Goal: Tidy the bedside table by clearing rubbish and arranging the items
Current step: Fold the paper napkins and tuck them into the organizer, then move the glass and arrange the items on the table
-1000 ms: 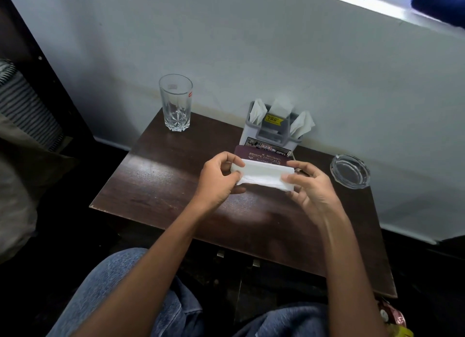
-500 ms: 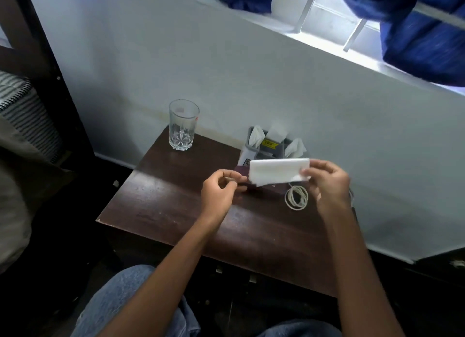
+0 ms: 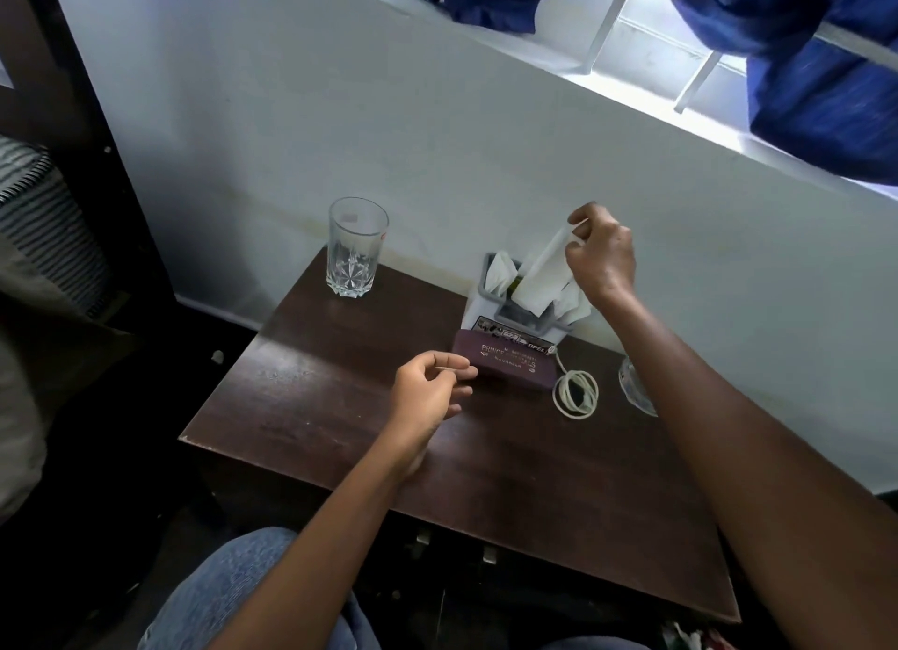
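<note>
My right hand [image 3: 601, 256] pinches a folded white tissue [image 3: 546, 273] by its top end, and the lower end dips into the grey organiser box [image 3: 491, 304] at the back of the dark wooden bedside table [image 3: 340, 416]. More white tissues stick up inside that box. My left hand [image 3: 427, 394] hovers over the table's middle with its fingers loosely curled, seemingly pinching a thin small stick. A maroon printed wallet-like case [image 3: 505, 365] lies in front of the box.
A clear drinking glass [image 3: 356, 246] stands at the back left corner. A coiled white cable [image 3: 576, 392] lies right of the case, and a glass ashtray [image 3: 634, 389] is partly hidden behind my right forearm. The wall runs right behind the table.
Both hands held the tissue over the table a second ago. My left hand let go, and my right hand carried the tissue up and back into the organiser box.
</note>
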`<move>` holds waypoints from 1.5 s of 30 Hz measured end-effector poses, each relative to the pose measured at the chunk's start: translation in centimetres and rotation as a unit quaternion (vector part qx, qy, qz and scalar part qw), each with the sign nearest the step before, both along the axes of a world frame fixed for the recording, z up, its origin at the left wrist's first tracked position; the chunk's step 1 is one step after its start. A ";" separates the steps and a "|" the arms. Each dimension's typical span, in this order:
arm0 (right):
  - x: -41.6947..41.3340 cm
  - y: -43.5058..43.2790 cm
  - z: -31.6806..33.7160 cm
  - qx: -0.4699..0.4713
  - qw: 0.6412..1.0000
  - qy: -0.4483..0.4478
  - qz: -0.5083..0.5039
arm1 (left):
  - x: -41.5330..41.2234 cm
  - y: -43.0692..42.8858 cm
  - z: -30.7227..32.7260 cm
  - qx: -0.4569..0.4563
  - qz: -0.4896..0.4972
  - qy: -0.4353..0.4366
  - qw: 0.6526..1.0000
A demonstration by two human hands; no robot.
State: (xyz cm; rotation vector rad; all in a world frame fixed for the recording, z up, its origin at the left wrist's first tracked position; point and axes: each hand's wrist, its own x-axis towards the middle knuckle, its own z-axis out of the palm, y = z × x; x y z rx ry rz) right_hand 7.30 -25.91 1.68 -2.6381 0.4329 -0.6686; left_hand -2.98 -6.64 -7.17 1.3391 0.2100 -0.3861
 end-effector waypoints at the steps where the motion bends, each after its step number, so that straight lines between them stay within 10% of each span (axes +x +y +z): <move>1: 0.2 0.2 -0.1 -0.007 1.000 0.002 0.000 | 0.0 0.0 0.0 0.000 -0.001 0.002 1.000; 18: 0.5 0.2 -3.2 0.018 0.984 0.166 0.058 | 0.0 0.5 0.3 0.013 -0.010 0.008 1.000; 45: 0.9 4.2 0.2 0.060 0.993 0.019 0.099 | 0.6 2.1 2.0 -0.032 0.055 -0.002 0.998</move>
